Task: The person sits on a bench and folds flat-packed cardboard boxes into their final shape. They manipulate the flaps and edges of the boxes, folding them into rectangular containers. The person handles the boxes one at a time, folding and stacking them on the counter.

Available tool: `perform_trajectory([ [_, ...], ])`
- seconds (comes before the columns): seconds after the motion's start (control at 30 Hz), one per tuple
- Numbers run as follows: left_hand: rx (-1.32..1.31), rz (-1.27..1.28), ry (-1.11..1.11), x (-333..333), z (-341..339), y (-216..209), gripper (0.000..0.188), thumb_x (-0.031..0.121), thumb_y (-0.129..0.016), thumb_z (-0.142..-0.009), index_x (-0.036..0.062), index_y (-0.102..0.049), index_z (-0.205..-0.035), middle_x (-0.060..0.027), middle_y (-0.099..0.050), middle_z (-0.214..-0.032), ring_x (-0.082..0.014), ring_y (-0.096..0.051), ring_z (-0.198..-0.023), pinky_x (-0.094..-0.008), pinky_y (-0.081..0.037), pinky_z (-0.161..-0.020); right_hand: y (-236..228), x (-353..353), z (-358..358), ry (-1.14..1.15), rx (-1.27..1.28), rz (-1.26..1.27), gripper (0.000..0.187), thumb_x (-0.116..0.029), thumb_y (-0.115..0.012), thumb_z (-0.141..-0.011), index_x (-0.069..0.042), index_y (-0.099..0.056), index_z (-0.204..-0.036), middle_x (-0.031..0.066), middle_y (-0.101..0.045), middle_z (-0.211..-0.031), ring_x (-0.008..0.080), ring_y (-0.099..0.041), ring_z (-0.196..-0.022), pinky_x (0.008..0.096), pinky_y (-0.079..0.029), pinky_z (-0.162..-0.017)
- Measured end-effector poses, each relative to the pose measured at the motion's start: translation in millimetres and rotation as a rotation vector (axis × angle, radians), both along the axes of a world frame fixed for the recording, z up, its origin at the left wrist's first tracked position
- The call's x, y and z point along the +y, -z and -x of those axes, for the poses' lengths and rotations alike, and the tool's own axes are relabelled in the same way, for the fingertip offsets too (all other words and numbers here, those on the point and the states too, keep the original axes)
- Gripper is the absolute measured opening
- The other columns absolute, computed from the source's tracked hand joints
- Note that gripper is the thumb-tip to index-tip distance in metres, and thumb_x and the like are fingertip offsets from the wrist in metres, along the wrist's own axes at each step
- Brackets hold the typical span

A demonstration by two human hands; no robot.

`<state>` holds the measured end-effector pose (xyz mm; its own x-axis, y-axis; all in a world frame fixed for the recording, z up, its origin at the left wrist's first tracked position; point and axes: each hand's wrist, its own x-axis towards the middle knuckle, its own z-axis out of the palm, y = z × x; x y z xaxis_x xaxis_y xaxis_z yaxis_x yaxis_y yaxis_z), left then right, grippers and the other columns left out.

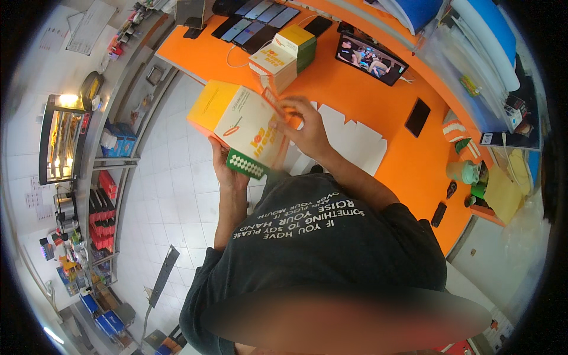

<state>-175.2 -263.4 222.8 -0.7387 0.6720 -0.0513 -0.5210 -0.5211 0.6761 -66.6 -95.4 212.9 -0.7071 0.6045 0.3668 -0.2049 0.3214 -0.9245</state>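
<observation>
A printed carton (236, 118) with yellow, white, orange and green panels is held up in front of me, tilted, just off the orange table's edge. My left hand (228, 168) grips it from below, palm and thumb against its lower side by the green patterned panel. On its right side, my right hand (305, 127) has bent fingers closed at the orange edge, slightly smeared by motion. Close to the right hand, white flat card blanks (358, 145) with notched edges lie on the table. Beyond the carton stand similar folded cartons (275, 65).
The orange table (408, 160) carries a tablet (371, 59) showing a video, several phones (254, 23) at the back, and one dark phone (418, 117) on the right. A green-lidded cup (464, 171) stands near the right edge. Shelves and a lit warming cabinet (62, 142) line the left wall.
</observation>
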Motion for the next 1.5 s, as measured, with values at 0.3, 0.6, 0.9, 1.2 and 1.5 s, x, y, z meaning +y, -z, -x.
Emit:
perform_trajectory([
  [0.3,-0.078,0.001,0.014,3,18,10,0.053,0.045,-0.035,-0.106,0.0032,-0.049,-0.137,-0.0136,-0.061,-0.131,-0.0277,-0.058,-0.122,-0.0418,-0.047,-0.102,19,4,-9,-0.429,0.032,0.637,0.016,-0.007,-0.070,-0.091,0.003,-0.069,-0.104,0.0063,-0.072,-0.095,0.0139,-0.067,-0.090,0.0264,-0.053,-0.080],
  [0.6,0.209,0.378,0.193,10,-5,14,0.045,0.016,-0.062,-0.098,-0.0048,-0.047,-0.135,-0.0145,-0.057,-0.132,-0.0232,-0.055,-0.120,-0.0402,-0.043,-0.103,13,7,-5,-0.292,-0.019,0.328,0.021,-0.018,-0.078,-0.085,-0.002,-0.066,-0.091,0.0047,-0.066,-0.081,0.0111,-0.060,-0.073,0.0277,-0.049,-0.068],
  [0.9,0.077,0.256,-0.018,24,2,-1,0.053,0.033,-0.044,-0.106,0.0007,-0.032,-0.146,-0.0168,-0.046,-0.144,-0.0279,-0.047,-0.131,-0.0481,-0.040,-0.109,-13,3,-19,-0.106,-0.319,-0.498,0.062,-0.033,-0.085,-0.073,-0.011,-0.062,-0.126,0.0057,-0.069,-0.087,0.0241,-0.065,-0.077,0.0370,-0.052,-0.073],
  [1.2,0.208,0.178,0.149,17,21,9,0.050,0.018,-0.052,-0.101,0.0006,-0.035,-0.144,-0.0145,-0.049,-0.142,-0.0267,-0.052,-0.128,-0.0458,-0.044,-0.105,10,17,-15,0.278,0.151,-0.757,0.040,-0.028,-0.085,-0.073,-0.009,-0.075,-0.107,0.0045,-0.073,-0.090,0.0204,-0.067,-0.076,0.0320,-0.053,-0.069],
  [1.5,0.100,0.203,0.287,26,41,21,0.051,0.003,-0.064,-0.093,-0.0001,-0.041,-0.138,-0.0157,-0.055,-0.134,-0.0271,-0.059,-0.118,-0.0472,-0.050,-0.103,18,15,8,0.273,0.046,-0.620,0.028,-0.025,-0.087,-0.070,-0.009,-0.072,-0.087,0.0026,-0.066,-0.075,0.0178,-0.062,-0.062,0.0306,-0.049,-0.058],
])
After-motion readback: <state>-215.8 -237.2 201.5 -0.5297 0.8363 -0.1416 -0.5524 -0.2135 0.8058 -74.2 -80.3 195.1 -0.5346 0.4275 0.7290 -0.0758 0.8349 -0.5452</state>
